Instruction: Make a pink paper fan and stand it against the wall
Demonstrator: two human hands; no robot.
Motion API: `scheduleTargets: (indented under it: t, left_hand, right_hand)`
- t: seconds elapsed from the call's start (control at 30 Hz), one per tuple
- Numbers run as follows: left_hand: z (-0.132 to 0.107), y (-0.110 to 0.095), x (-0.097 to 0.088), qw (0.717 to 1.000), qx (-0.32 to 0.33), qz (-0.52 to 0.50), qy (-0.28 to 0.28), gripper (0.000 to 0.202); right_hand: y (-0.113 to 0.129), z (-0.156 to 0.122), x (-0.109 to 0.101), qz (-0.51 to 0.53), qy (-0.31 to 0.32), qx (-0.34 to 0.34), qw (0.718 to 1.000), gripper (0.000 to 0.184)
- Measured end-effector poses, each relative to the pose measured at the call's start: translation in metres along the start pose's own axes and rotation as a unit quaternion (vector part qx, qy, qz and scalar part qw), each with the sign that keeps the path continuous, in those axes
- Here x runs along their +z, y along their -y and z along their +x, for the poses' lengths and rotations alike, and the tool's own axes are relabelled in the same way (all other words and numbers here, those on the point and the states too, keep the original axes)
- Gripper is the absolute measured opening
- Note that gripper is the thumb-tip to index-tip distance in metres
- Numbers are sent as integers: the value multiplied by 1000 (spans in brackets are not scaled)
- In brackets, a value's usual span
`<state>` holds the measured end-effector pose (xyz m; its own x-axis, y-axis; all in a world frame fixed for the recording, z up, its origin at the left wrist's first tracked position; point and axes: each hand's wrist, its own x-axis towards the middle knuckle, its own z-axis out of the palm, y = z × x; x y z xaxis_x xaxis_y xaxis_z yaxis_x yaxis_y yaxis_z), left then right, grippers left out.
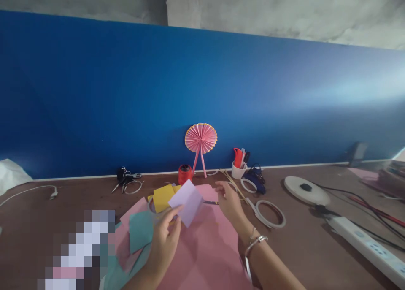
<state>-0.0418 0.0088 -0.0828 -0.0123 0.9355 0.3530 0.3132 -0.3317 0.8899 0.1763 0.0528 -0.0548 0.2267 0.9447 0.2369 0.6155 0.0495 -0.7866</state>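
Observation:
My left hand point(165, 237) pinches a lavender paper square point(187, 203) between thumb and fingers, tilted up off the desk. Just right of that square is my right hand point(228, 197), its fingers loosely bent and apart with nothing visible in them. A thin dark pen-like stick point(210, 202) lies beside its fingers on the pink paper point(205, 247). To the left are yellow paper squares point(163, 198) and a teal paper square point(141, 232), lying over more coloured sheets. A bracelet circles my right wrist.
Against the blue partition point(126, 91) stands a pink pleated paper fan point(201, 139), near a red spool point(185, 174) and a white pen cup point(238, 170). White-handled scissors point(268, 214) lie right; a power strip point(367, 243) is farther right. Keys point(126, 180) lie left.

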Motion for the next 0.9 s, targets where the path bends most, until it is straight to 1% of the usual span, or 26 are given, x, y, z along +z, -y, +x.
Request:
scheduleTargets:
  t: [0.03,0.1,0.17,0.2,0.27,0.3,0.33,0.4,0.43,0.63,0.77,0.9]
  left_hand:
    - [0,1,1,1000,-4,-2,-16,30]
    - [-3,3,3,999,-3,-12,-34,37]
    - [-7,4,6,999,6,-28,-30,49]
    - [-9,5,8,999,7,-34,-16,56]
    - [-15,6,11,999,-6,-39,28,69]
    - [-17,6,13,998,-19,-38,55,74]
    - [-19,7,14,996,-32,-37,80,78]
    - [-23,10,16,991,-52,-30,115,81]
    - [-24,11,17,990,-57,-24,124,83]
    - [-23,15,18,989,-47,-11,140,88]
    - [-22,13,19,989,-48,-23,138,89]
    - [-23,14,20,989,-62,-34,131,86]
  right_hand:
    - [2,0,-7,-59,2,-8,998,25]
    - [9,-1,-18,-140,36,-15,989,15]
    - [15,-4,-22,-172,105,-8,979,21]
    - [18,-7,-22,-176,144,-4,974,21]
    - [20,-12,-19,-182,224,6,957,14]
    - [20,-14,-16,-181,253,11,950,9]
    - [20,-17,-13,-178,268,16,947,6]
    - [19,-20,-8,-180,276,23,944,3]
    - [18,-21,-5,-181,276,23,944,1]
    - [14,-20,1,-171,255,-12,952,13]
    - [6,-9,-6,-158,231,-8,960,14]
    - [-4,4,-22,-167,163,12,972,26]
